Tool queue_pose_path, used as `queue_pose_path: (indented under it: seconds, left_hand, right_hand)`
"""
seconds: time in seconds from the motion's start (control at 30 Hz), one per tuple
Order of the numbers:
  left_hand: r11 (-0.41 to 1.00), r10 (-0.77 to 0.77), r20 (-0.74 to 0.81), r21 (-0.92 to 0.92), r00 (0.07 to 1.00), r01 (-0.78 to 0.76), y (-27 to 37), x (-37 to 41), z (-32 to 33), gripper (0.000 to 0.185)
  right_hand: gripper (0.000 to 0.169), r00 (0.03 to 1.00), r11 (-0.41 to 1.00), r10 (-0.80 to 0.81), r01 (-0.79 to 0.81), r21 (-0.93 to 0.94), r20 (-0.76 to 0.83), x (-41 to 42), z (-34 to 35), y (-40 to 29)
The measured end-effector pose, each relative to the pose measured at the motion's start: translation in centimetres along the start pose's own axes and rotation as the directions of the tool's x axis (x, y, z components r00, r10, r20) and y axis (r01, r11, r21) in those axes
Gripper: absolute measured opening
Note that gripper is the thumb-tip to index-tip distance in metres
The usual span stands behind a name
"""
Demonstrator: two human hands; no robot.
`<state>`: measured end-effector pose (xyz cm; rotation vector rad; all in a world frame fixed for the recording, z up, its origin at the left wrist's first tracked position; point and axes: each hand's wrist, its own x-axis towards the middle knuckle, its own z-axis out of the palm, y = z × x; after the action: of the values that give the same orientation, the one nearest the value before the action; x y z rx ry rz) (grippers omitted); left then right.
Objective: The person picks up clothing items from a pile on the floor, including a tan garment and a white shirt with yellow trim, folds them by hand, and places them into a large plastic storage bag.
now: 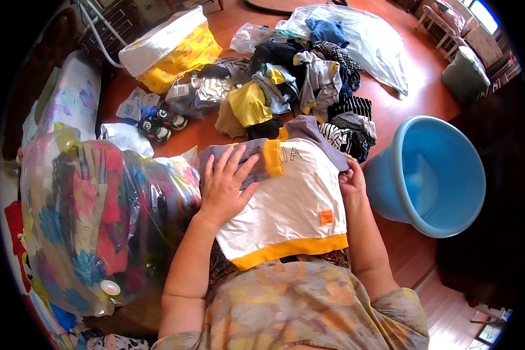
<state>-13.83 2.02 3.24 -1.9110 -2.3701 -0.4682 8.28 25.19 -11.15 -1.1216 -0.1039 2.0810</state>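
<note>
A white sweatshirt (293,205) with grey sleeves and a yellow-orange hem lies spread across my lap. One grey sleeve is folded inward, its yellow cuff (273,157) resting on the chest beside some printed letters. My left hand (229,177) lies flat on this folded sleeve, fingers spread. At the garment's other side, my right hand (352,178) pinches the edge of the second grey sleeve (317,140) near its cuff. A small orange patch (326,217) sits low on the front.
Beyond my lap, heaped clothes (284,83) cover the floor. A blue plastic tub (404,175) lies tilted at right. To the left bulges a flowered clear storage bag (92,218) full of textiles. Farther off are a yellow fabric basket (179,57), small shoes (162,124) and a clear plastic bag (372,43).
</note>
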Motion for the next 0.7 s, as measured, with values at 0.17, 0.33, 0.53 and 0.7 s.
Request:
queue_pose_path:
  seconds: [0.17, 0.33, 0.53, 0.7]
  left_hand:
    - [0.999, -0.022, -0.014, -0.029, 1.0, 0.022, -0.1, -0.4, -0.2, 0.05]
    - [0.996, -0.006, -0.028, -0.09, 1.0, 0.003, -0.1, -0.2, -0.4, 0.049]
    - [0.934, -0.076, -0.147, -0.358, 0.986, 0.019, -1.0, -0.6, -0.5, 0.047]
    - [0.711, -0.227, -0.209, -0.703, 0.951, 0.015, -2.0, -1.0, -0.4, 0.042]
  right_hand:
    - [0.034, 0.954, 0.916, -0.12, 0.0, 0.401, 0.273, -3.9, 4.3, -3.8]
    - [0.032, 0.86, 0.957, -0.122, -0.031, 0.289, 0.495, -4.5, 6.1, -5.8]
    - [0.03, 0.7, 0.852, -0.492, 0.509, 0.122, 0.519, -12.2, 11.4, -4.2]
    - [0.041, 0.609, 0.627, -0.474, 0.741, -0.242, 0.636, -17.3, 13.0, 2.5]
